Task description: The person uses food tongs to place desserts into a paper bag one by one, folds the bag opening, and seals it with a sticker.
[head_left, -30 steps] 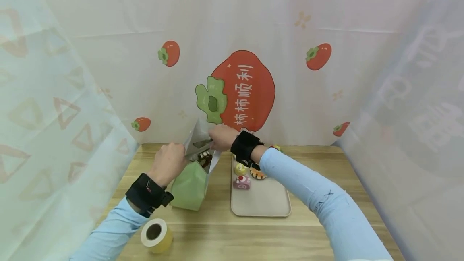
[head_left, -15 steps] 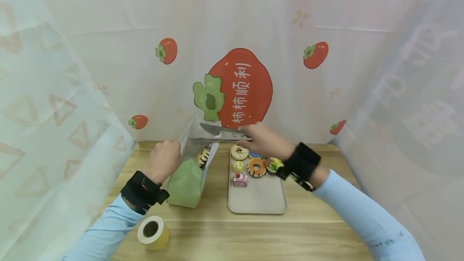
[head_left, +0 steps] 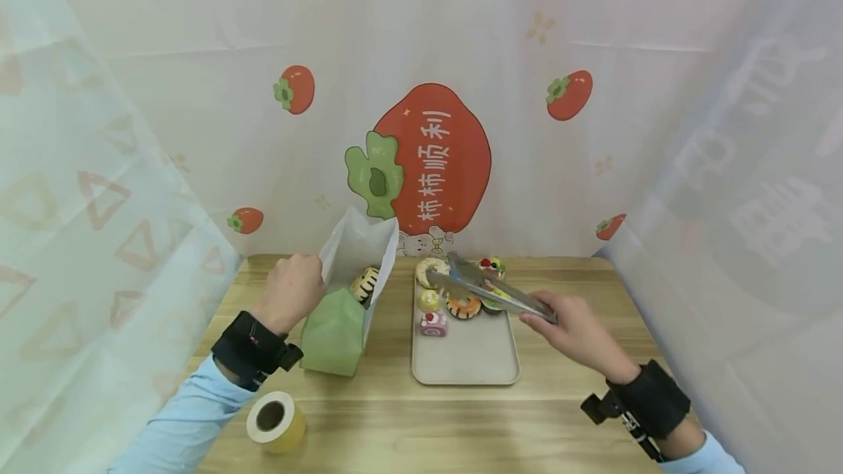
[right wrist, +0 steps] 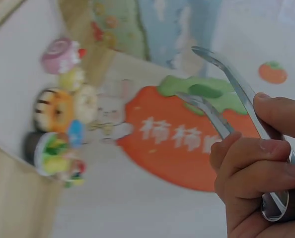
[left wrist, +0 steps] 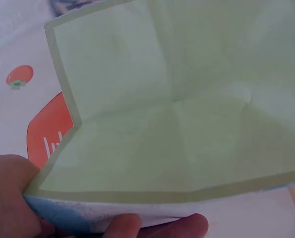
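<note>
We saw left hand (head_left: 294, 291) left of centre, pinching rim of bag (head_left: 342, 298), holding mouth open; bag stood upright on surface (head_left: 395, 423), just left of tray (head_left: 467, 357). Striped donut (head_left: 364, 285) sat inside bag mouth. Right hand (head_left: 576, 331) right of centre, fingers curled round tongs (head_left: 490, 290); tong tips apart, empty, over pastries (head_left: 461, 302) at tray's far end. Tape roll (head_left: 275, 421) at lower left, near left sleeve.
</note>
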Motion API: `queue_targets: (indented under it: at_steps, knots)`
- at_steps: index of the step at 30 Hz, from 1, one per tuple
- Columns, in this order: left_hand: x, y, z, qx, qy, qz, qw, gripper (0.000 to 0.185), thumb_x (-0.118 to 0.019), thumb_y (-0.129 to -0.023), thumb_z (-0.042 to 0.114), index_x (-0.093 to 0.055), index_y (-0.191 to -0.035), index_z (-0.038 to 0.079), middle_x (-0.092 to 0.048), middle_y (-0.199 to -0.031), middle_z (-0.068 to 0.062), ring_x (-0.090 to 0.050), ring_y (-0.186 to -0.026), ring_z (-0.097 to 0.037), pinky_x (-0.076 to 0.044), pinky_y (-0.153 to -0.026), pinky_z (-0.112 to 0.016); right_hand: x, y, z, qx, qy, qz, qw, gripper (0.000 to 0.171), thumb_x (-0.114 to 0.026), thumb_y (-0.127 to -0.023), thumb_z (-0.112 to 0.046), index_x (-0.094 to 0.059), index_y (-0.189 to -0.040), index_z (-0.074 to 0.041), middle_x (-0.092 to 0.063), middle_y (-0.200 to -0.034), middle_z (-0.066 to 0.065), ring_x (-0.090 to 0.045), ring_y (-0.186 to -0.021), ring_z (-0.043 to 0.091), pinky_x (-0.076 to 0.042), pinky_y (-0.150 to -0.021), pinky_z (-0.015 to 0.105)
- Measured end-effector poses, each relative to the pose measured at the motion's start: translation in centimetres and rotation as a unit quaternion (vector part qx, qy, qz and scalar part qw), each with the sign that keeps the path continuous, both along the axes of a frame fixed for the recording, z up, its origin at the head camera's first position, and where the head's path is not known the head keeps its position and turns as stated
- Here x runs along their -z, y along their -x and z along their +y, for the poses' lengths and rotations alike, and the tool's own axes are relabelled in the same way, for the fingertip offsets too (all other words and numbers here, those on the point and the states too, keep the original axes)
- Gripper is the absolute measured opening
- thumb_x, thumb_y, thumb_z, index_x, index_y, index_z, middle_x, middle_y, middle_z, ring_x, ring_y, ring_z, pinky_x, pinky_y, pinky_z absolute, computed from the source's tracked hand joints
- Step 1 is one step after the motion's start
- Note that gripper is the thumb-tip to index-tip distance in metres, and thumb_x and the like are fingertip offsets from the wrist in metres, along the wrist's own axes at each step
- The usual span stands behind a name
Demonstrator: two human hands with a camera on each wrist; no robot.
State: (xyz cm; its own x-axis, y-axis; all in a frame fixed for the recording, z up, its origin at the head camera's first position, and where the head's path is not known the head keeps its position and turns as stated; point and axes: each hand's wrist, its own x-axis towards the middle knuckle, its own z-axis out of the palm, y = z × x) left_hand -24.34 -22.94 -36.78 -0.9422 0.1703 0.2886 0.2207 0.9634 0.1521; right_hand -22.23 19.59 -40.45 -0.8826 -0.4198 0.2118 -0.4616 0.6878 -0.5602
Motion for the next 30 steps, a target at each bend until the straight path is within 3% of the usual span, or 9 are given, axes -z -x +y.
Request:
queue_targets:
  at_steps: [6,10,13,23,30]
  knots:
    - [0.1,-0.2,-0.2,-0.007,-0.001,-0.010,0.9999,0.012,-0.058,-0.084,-0.003,-0.062,-0.076,-0.010,-0.057,-0.061,-0.012,-0.052,-0.049,-0.022,-0.045,-0.044,-0.036,5.5,0.4,0.7,-0.004,-0.008,-0.036,0.999,0.030,-0.067,-0.094,-0.024,-0.068,-0.111,0.000,-0.064,-0.081,-0.003,-0.047,-0.062,0.000,-0.040,-0.057,0.020]
    - [0.2,-0.3,-0.3,-0.011,-0.005,-0.016,0.9998,0.011,-0.057,-0.084,-0.003,-0.062,-0.076,-0.010,-0.056,-0.061,-0.012,-0.051,-0.049,-0.022,-0.044,-0.045,-0.035,8.0,1.1,0.4,-0.012,-0.028,-0.066,0.997,0.025,-0.066,-0.095,-0.028,-0.068,-0.103,-0.005,-0.057,-0.074,-0.006,-0.041,-0.058,0.000,-0.035,-0.054,0.020]
    - [0.3,-0.3,-0.3,-0.013,-0.009,-0.018,0.9997,0.011,-0.056,-0.084,-0.004,-0.061,-0.075,-0.009,-0.055,-0.060,-0.011,-0.050,-0.049,-0.022,-0.044,-0.045,-0.036,9.5,1.8,-0.1,-0.020,-0.044,-0.065,0.997,0.019,-0.067,-0.094,-0.026,-0.068,-0.097,-0.007,-0.052,-0.069,-0.008,-0.037,-0.055,0.000,-0.031,-0.052,0.020]
    - [0.5,-0.3,-0.1,-0.008,-0.010,-0.010,0.9999,0.011,-0.057,-0.083,-0.004,-0.061,-0.073,-0.008,-0.053,-0.059,-0.009,-0.049,-0.049,-0.022,-0.043,-0.044,-0.036,12.3,3.3,-1.9,-0.018,-0.070,-0.060,0.996,0.009,-0.073,-0.089,-0.015,-0.065,-0.086,-0.011,-0.054,-0.068,-0.008,-0.041,-0.055,0.002,-0.034,-0.050,0.019]
    - [0.0,-0.2,-0.1,-0.011,-0.007,-0.008,0.9999,0.010,-0.057,-0.083,-0.004,-0.061,-0.075,-0.009,-0.054,-0.060,-0.011,-0.051,-0.049,-0.023,-0.043,-0.043,-0.037,13.4,4.1,-2.4,-0.004,-0.074,-0.057,0.996,0.010,-0.072,-0.089,-0.015,-0.069,-0.089,-0.006,-0.057,-0.069,-0.008,-0.043,-0.055,0.003,-0.036,-0.050,0.019]
